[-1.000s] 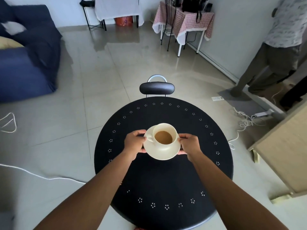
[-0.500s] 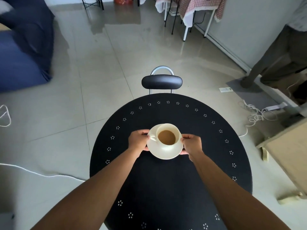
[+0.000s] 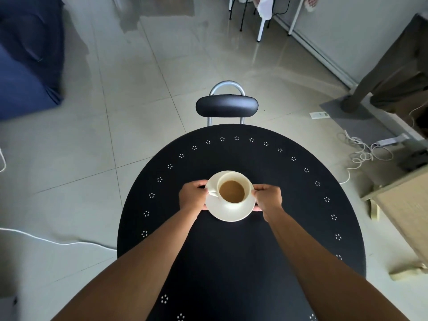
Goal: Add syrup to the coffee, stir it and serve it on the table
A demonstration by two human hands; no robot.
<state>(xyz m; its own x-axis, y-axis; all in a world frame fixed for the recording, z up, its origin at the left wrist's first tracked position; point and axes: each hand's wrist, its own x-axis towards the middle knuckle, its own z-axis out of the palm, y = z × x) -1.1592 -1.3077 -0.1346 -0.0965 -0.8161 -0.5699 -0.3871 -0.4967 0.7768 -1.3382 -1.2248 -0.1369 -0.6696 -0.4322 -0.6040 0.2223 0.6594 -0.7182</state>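
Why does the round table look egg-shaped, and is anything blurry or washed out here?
Head view: the wide-angle lens stretches the table into an oval and swells the forearms near the bottom edge; head view: the glossy floor shows pale glare toward the top; head view: the cup and saucer look sharp, bright against the dark table.

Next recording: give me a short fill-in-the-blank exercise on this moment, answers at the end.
1. The cup holds brown ____.
2. It sits on a saucer gripped by the left hand and the right hand; the cup's handle points toward the ____ hand.
3. The round table beneath them is ____ in colour.
4. At the table's far side stands a ____ with a black backrest.
Answers: coffee; left; black; chair.
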